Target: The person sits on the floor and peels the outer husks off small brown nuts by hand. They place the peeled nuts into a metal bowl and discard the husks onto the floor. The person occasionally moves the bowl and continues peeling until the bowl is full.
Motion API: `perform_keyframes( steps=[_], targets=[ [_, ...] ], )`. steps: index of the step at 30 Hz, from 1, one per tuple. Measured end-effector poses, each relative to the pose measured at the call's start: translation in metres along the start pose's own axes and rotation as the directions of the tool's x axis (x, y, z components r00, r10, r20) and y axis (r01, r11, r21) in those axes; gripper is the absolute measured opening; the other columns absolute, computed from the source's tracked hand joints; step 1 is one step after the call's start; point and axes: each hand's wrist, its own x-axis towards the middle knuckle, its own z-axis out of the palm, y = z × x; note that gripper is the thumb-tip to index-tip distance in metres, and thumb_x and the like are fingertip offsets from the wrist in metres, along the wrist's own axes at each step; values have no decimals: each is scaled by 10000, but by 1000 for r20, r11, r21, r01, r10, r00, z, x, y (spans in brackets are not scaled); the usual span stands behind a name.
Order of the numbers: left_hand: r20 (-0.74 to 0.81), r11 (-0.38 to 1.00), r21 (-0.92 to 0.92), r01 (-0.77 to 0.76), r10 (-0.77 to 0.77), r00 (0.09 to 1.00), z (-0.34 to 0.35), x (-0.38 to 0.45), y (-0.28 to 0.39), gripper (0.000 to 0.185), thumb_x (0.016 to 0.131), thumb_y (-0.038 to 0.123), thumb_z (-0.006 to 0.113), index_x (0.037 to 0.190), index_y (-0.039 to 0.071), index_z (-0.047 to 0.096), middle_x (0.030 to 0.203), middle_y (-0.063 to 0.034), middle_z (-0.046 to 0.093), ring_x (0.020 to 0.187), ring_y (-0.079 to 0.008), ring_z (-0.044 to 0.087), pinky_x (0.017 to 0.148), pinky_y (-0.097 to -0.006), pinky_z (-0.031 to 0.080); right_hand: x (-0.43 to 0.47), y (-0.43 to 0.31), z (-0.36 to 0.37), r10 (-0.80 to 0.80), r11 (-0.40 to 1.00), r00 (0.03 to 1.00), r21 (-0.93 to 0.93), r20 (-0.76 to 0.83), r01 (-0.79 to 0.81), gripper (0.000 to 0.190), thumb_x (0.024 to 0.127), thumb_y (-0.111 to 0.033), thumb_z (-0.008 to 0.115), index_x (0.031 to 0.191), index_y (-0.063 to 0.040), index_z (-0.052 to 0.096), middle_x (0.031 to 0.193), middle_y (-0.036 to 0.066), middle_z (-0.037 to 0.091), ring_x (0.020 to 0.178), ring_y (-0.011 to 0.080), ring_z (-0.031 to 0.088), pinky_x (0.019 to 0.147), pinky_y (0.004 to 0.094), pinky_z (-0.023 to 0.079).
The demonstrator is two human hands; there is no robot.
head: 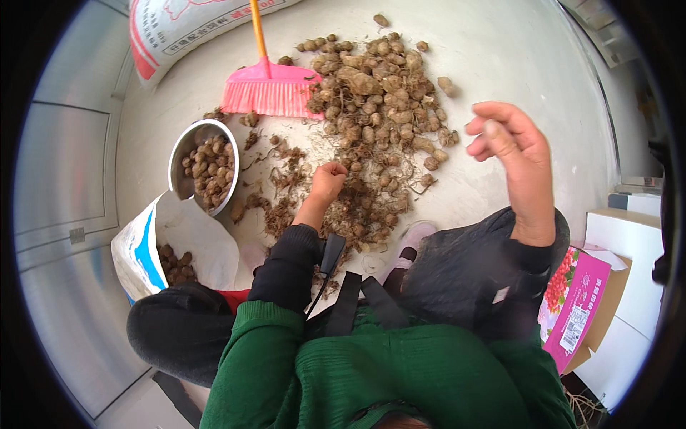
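Note:
A heap of brown, root-covered tubers [380, 91] lies on the pale floor, with smaller ones and loose roots spread towards my feet. My left hand [328, 179] reaches down to the near left side of the heap, its fingers curled at the small tubers; whether it holds one cannot be told. Raised to the right of the heap is my right hand [509, 139], its fingers bent and apart, with nothing seen in it. On the left stands a metal bowl [234, 187] with many small tubers. Nearer me, an open white and blue sack [136, 254] has tubers inside.
A pink broom [268, 88] touches the heap's upper left side. Behind it lies a full printed sack [198, 27]. Torn roots and dirt [284, 214] lie between bowl and heap. At right are a pink carton [576, 305] and white boxes [624, 257].

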Motion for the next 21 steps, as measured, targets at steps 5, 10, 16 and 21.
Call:
perform_keyframes(
  steps=[5, 10, 16, 21],
  targets=[
    [-15, 802, 569, -182, 231, 973, 28, 25, -10, 153, 755, 56, 650, 906, 65, 672, 907, -127, 610, 778, -286, 606, 703, -400, 502, 15, 17, 6, 116, 993, 988, 10, 97, -118, 243, 906, -161, 577, 1090, -2, 588, 897, 54, 632, 749, 104, 585, 713, 237, 469],
    [42, 437, 873, -218, 377, 925, 44, 29, -11, 232, 741, 47, 623, 960, 102, 569, 911, -155, 534, 835, -344, 608, 698, -429, 507, 28, 26, 4, 124, 990, 987, 49, 99, -129, 226, 901, -134, 580, 1082, 2, 591, 901, 57, 629, 751, 104, 584, 712, 240, 474],
    [51, 967, 233, -107, 97, 994, 29, 18, 15, 258, 812, 87, 634, 1061, 37, 588, 873, -81, 596, 693, -196, 587, 559, -320, 459, 33, 34, 13, 109, 989, 987, 88, 122, -120, 167, 884, -76, 589, 1028, 8, 597, 823, 14, 590, 721, 74, 553, 649, 216, 458],
    [282, 833, -553, 6, 180, 942, 4, -28, 64, 320, 874, 88, 532, 1178, -9, 552, 872, -75, 637, 552, -88, 501, 489, -218, 408, 28, 37, 32, 71, 995, 983, 51, 168, -81, 117, 885, -89, 598, 956, 3, 611, 794, -3, 574, 683, 63, 531, 623, 201, 448]
  ],
)
